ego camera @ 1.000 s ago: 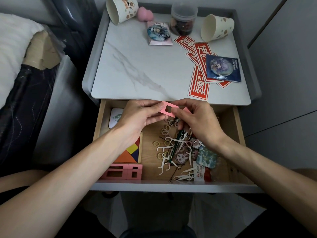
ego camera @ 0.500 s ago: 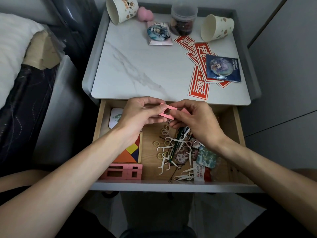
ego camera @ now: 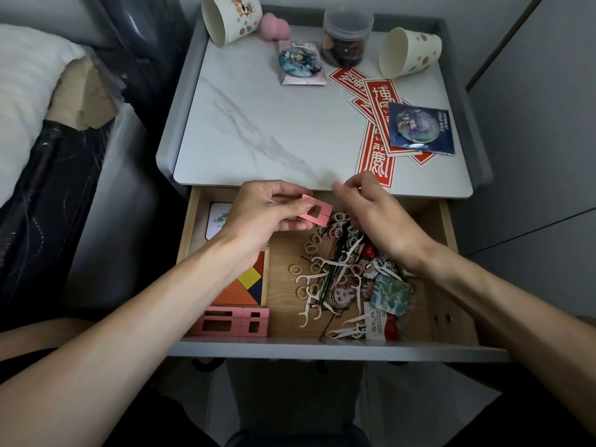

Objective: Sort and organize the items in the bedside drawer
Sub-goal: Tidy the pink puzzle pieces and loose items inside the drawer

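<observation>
Left hand pinches pink rectangular windowed block at one end (judged light, rigid; hold solid rim). Right hand blurred, grip indeterminate.

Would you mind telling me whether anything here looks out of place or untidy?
Yes. The left cup and right cup lie tipped on their sides on the nightstand. In the drawer, floss picks, hair ties and a pencil sit in one tangled heap.
</observation>
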The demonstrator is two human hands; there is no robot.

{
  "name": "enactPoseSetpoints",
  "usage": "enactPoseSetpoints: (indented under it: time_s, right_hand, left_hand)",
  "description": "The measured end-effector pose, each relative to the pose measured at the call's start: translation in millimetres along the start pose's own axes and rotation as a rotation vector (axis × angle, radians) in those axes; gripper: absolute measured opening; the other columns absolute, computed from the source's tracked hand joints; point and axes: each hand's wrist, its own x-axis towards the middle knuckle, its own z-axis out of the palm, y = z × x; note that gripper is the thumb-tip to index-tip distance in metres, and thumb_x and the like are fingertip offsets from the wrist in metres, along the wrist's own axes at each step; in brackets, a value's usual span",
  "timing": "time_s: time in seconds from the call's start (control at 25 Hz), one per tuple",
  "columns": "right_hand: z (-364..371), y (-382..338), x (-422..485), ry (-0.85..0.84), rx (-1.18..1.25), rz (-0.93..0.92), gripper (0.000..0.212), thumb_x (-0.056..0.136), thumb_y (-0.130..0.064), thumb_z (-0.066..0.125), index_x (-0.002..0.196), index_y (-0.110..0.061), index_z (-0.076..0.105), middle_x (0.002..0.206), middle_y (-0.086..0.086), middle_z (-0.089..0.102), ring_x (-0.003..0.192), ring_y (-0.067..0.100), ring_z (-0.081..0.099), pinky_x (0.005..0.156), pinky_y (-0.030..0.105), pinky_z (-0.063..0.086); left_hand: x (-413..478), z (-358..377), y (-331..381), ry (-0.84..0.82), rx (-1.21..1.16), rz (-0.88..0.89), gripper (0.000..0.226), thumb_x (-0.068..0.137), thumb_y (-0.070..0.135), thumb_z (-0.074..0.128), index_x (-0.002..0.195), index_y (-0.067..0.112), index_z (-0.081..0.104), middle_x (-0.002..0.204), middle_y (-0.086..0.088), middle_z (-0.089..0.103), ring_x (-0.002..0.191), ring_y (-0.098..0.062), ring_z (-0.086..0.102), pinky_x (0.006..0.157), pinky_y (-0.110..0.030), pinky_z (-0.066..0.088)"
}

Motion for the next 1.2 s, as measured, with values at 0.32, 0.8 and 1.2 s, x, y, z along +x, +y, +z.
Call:
enactPoseSetpoints:
  time_s: [0.32,0.8,1.2]
  right_hand:
    - [-9.6,-2.9,2.0,-0.168,-0.441,-0.281,0.02,0.098,-0.033,0.056,0.099,-0.014,0.051,0.083,-0.008,0.054,0.072,0.006,0.048,0.062,0.018,0.036]
    - [-9.4,0.8,1.9,0.045,-0.377,-0.31,0.022,0.088,-0.043,0.067,0.097,-0.023,0.069,0.086,-0.011,0.071,0.084,0.006,0.066,0.075,0.041,0.054]
    - [-5.7,0.5,6.1,0.003,-0.192,-0.248,0.024,0.098,-0.019,0.058,0.119,-0.018,0.071,0.106,-0.006,0.073,0.099,0.002,0.066,0.091,0.033,0.052]
  left_hand:
    - [4.7,-1.6,-5.8,0.02,0.133,0.017,0.022,0.085,-0.001,0.071,0.107,-0.002,0.068,0.09,-0.016,0.075,0.075,-0.03,0.074,0.065,-0.027,0.061]
    - [2.7,2.3,-9.4,-0.033,0.139,0.006,0.024,0.083,-0.001,0.073,0.107,-0.001,0.068,0.088,-0.015,0.075,0.069,-0.026,0.073,0.066,-0.028,0.061]
    - [-0.7,3.9,-7.6,-0.068,0.077,-0.005,0.019,0.084,0.002,0.072,0.103,0.003,0.069,0.086,-0.011,0.076,0.071,-0.026,0.074,0.068,-0.026,0.061]
